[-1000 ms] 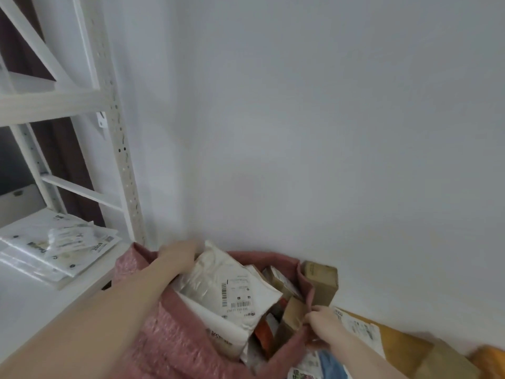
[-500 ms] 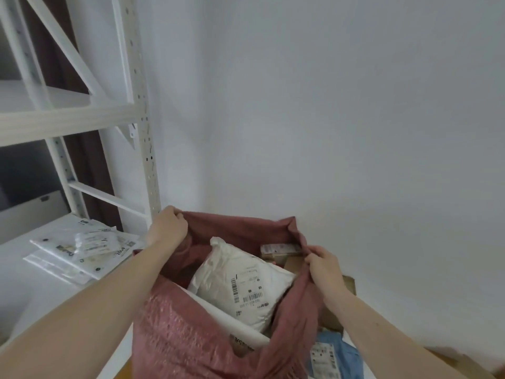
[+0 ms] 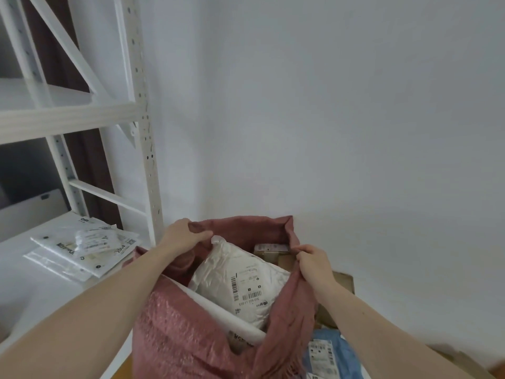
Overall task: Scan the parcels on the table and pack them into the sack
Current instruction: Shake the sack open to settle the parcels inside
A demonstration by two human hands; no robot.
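Head view shows a white wall (image 3: 341,119) and white shelving (image 3: 142,132) holding flat mailers (image 3: 82,250). Left hand (image 3: 181,235) and right hand (image 3: 314,262) grip the pink sack (image 3: 191,337), which contains a white labelled parcel (image 3: 240,283).

Soft, even, shadowless light; wide-angle bending at the edges, slight blur throughout.

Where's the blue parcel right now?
In the head view the blue parcel lies at lower right, outside the pink sack, under the right forearm.
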